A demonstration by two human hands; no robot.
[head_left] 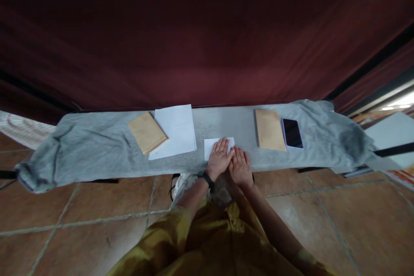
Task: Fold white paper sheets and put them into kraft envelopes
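My left hand [220, 157] lies flat, fingers stretched out, on a small folded white paper [211, 145] near the front edge of a narrow bench covered in grey cloth [97, 151]. My right hand [241, 164] lies flat beside it, fingers out, touching the paper's right lower corner and the cloth. A black band sits on my left wrist. Neither hand grips anything.
A brown envelope [147, 132] lies partly over a white sheet [176, 131] to the left. Another brown envelope [269, 129] and a dark phone [292, 133] lie to the right. A dark red curtain [207, 39] hangs behind the bench. Tiled floor [80, 207] lies below.
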